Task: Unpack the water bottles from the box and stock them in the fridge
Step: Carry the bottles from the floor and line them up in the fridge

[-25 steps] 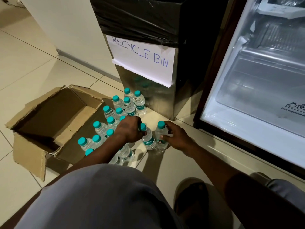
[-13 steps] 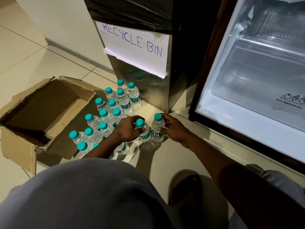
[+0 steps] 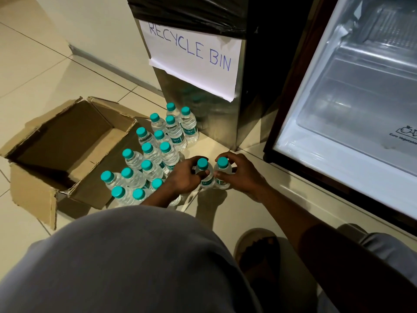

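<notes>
Several small water bottles (image 3: 153,154) with teal caps stand on the floor tiles between an open cardboard box (image 3: 61,141) and the open fridge (image 3: 352,114). My left hand (image 3: 182,176) is closed around one bottle (image 3: 203,169) at the right edge of the group. My right hand (image 3: 239,172) grips a second bottle (image 3: 222,168) right beside it. The two bottles stand upright and side by side, touching or nearly so. The box looks empty inside, its flaps spread open.
A steel bin (image 3: 209,118) with a black liner and a paper sign reading RECYCLE BIN stands just behind the bottles, beside the fridge. My knee (image 3: 126,260) fills the lower frame and my sandalled foot (image 3: 259,247) rests on the floor near the fridge's lower edge.
Both hands have kept hold of their bottles. My left hand has shifted right, bringing its bottle close beside the right one. The view has tilted slightly.
</notes>
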Demonstrator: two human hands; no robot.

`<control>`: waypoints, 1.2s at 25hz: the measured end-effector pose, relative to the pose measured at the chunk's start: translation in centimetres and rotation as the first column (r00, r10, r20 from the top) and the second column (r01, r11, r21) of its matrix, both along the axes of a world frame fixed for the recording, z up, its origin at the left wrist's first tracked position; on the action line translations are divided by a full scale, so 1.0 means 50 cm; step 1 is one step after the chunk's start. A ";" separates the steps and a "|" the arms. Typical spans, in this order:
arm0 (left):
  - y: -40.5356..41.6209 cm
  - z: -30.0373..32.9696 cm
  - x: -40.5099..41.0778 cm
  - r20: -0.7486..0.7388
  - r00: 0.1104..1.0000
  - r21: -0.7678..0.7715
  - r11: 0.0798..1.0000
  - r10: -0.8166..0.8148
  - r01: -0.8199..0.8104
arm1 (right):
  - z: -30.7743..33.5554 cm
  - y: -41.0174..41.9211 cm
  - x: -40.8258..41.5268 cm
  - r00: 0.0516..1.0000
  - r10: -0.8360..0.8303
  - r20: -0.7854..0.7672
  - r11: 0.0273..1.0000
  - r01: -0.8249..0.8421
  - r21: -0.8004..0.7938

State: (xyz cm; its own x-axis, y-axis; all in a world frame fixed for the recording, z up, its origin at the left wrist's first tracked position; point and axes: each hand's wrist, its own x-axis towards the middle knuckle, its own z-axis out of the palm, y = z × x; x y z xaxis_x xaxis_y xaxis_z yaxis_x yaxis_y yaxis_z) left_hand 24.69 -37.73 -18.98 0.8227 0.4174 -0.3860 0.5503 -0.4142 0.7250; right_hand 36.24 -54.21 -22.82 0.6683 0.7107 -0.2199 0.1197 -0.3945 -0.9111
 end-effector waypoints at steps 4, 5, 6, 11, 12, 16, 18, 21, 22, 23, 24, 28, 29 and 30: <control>0.004 -0.004 0.003 0.002 1.000 0.003 1.000 0.017 -0.017 | 0.007 0.004 0.026 0.975 -0.035 -0.219 0.999 0.044 0.033; 0.002 -0.006 0.000 0.006 1.000 -0.002 1.000 0.015 -0.015 | 0.006 0.001 0.032 0.966 -0.023 -0.256 0.999 0.032 0.030; -0.001 -0.008 -0.003 0.012 1.000 -0.007 1.000 0.012 -0.012 | 0.003 -0.002 0.033 0.962 -0.005 -0.273 1.000 0.013 0.026; -0.018 -0.017 -0.001 -0.015 0.999 0.037 0.998 -0.041 0.041 | -0.018 -0.022 0.006 0.994 0.059 -0.094 0.998 -0.060 -0.008; -0.019 -0.016 0.005 -0.018 0.999 0.060 0.997 -0.044 0.045 | -0.021 -0.023 0.005 0.995 0.041 -0.085 0.999 -0.042 -0.004; -0.017 -0.010 0.018 -0.029 0.997 0.099 0.993 -0.066 0.068 | -0.012 -0.028 0.012 0.985 -0.038 -0.167 0.999 0.041 0.015; -0.017 -0.005 0.019 -0.026 0.998 0.055 0.997 -0.058 0.059 | -0.001 -0.039 0.018 0.981 -0.050 -0.185 0.999 0.051 0.003; -0.025 0.029 0.027 0.028 0.995 0.052 0.994 -0.094 0.093 | 0.031 -0.064 0.019 0.986 -0.066 -0.155 0.998 0.067 0.002; -0.031 0.050 0.034 0.056 0.993 0.036 0.994 -0.105 0.103 | 0.049 -0.073 0.018 0.985 -0.084 -0.149 0.996 0.088 0.019; -0.036 0.074 0.041 0.086 0.990 0.006 0.994 -0.109 0.109 | 0.071 -0.082 0.018 0.984 -0.102 -0.148 0.993 0.110 0.052; -0.040 0.099 0.048 0.108 0.987 -0.031 0.992 -0.114 0.118 | 0.097 -0.092 0.018 0.982 -0.114 -0.151 0.988 0.128 0.089; -0.056 0.209 0.065 0.215 0.957 -0.101 0.970 -0.196 0.221 | 0.213 -0.137 0.029 0.991 -0.118 -0.062 0.974 0.127 0.186; -0.060 0.242 0.069 0.252 0.943 -0.119 0.960 -0.218 0.254 | 0.247 -0.150 0.032 0.991 -0.121 -0.049 0.969 0.128 0.210; -0.065 0.277 0.072 0.296 0.924 -0.140 0.945 -0.244 0.294 | 0.281 -0.163 0.036 0.991 -0.125 -0.049 0.963 0.133 0.235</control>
State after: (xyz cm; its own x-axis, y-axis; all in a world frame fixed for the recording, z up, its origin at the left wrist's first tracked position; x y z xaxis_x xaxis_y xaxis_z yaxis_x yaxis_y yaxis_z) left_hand 28.32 -40.96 -5.14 0.9775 0.1107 -0.1796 0.2082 -0.3688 0.9059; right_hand 38.02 -62.37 -8.75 0.7530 0.6532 -0.0791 0.0503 -0.1770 -0.9829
